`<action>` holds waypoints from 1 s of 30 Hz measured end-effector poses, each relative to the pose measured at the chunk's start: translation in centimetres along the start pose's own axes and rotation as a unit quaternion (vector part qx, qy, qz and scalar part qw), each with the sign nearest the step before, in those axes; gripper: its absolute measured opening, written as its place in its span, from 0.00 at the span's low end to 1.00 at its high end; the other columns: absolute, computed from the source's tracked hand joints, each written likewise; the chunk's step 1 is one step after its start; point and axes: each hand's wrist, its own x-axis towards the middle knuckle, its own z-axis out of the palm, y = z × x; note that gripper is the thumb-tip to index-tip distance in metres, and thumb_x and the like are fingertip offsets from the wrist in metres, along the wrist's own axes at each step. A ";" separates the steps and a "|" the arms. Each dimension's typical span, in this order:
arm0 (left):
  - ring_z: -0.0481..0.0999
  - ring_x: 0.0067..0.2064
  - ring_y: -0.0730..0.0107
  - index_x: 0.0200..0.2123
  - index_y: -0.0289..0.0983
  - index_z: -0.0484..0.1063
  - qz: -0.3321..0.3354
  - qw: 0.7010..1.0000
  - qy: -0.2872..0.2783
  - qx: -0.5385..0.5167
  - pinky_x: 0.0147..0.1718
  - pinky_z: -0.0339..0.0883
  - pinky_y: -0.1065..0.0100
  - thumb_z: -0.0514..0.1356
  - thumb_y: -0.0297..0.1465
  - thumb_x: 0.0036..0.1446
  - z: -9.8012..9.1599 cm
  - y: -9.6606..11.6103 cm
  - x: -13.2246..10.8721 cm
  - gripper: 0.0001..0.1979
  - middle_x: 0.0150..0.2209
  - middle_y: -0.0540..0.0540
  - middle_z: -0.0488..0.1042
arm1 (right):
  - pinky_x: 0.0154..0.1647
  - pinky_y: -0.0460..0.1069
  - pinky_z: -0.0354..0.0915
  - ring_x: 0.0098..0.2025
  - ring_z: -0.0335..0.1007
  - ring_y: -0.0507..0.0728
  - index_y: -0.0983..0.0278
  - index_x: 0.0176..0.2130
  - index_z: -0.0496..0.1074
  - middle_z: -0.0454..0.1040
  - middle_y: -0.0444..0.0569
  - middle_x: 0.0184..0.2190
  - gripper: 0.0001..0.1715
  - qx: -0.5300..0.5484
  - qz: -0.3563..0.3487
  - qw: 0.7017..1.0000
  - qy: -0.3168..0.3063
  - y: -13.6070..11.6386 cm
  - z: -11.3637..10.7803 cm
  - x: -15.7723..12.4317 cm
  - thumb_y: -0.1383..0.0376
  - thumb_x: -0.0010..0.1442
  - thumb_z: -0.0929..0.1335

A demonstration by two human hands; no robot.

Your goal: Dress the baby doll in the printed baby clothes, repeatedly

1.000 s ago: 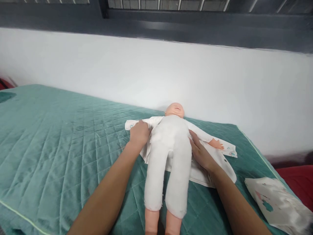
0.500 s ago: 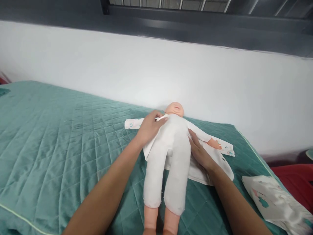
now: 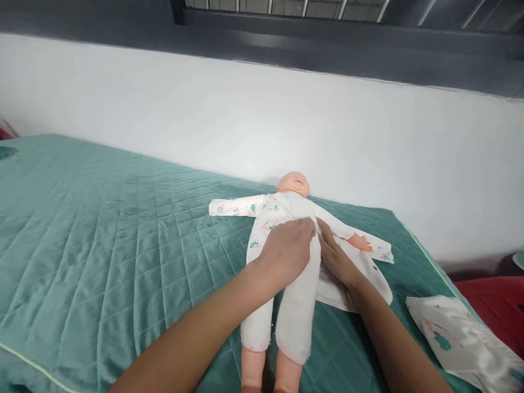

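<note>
A baby doll [image 3: 295, 322] in white body cloth lies face up on a green quilted bedspread, head by the wall and bare feet towards me. The left front of a white patterned baby shirt [image 3: 254, 232] is folded across the doll's chest, and its left sleeve lies stretched out. My left hand [image 3: 289, 251] is closed over the doll's belly, fingers bunched on the shirt's edge. Against the doll's right-hand side rests my right hand [image 3: 338, 259], fingers extended, over the shirt's other half, which is spread open beneath the doll's arm.
A folded white patterned garment [image 3: 454, 333] lies at the right edge of the green bedspread [image 3: 123, 245]. Beyond that edge is a red item [image 3: 495, 297]. A white wall [image 3: 245, 120] runs behind the bed, under a dark frame with metal bars.
My left hand has drawn the shirt's left front across the doll's chest, moving right and down to the belly. My right hand has stayed at the doll's side.
</note>
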 end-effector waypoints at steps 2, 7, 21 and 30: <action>0.75 0.43 0.62 0.43 0.39 0.68 0.016 1.000 -0.003 -0.009 0.39 0.65 0.62 0.49 0.23 0.63 0.3 0.2 -0.1 0.11 0.42 0.47 0.77 | 0.75 0.59 0.37 0.74 0.38 0.59 0.51 0.71 0.47 0.44 0.43 0.74 0.38 0.001 0.012 1.000 0.001 -0.2 0.0 -0.1 0.42 0.68 0.57; 0.75 0.46 0.63 0.41 0.41 0.69 0.017 0.998 -0.028 -0.055 0.44 0.67 0.63 0.54 0.33 0.65 -2.2 0.4 -0.5 0.05 0.44 0.49 0.76 | 0.75 0.58 0.38 0.74 0.39 0.59 0.53 0.70 0.49 0.46 0.46 0.73 0.39 0.000 0.009 1.000 0.007 -0.4 0.0 -0.2 0.42 0.67 0.57; 0.77 0.32 0.60 0.37 0.37 0.74 -0.093 0.957 -0.211 0.178 0.27 0.62 0.65 0.64 0.22 0.51 -6.4 3.3 -3.3 0.09 0.36 0.42 0.79 | 0.74 0.58 0.40 0.73 0.44 0.60 0.51 0.68 0.52 0.51 0.44 0.72 0.36 0.000 0.006 1.000 0.015 -0.5 0.0 -0.2 0.43 0.68 0.57; 0.73 0.27 0.64 0.34 0.37 0.73 0.008 0.966 -0.167 0.199 0.24 0.59 0.64 0.54 0.19 0.54 -4.9 2.6 -2.5 0.10 0.28 0.43 0.76 | 0.73 0.61 0.45 0.72 0.45 0.60 0.49 0.68 0.48 0.50 0.47 0.71 0.37 0.028 0.030 0.997 0.060 -0.4 0.5 -0.2 0.42 0.66 0.58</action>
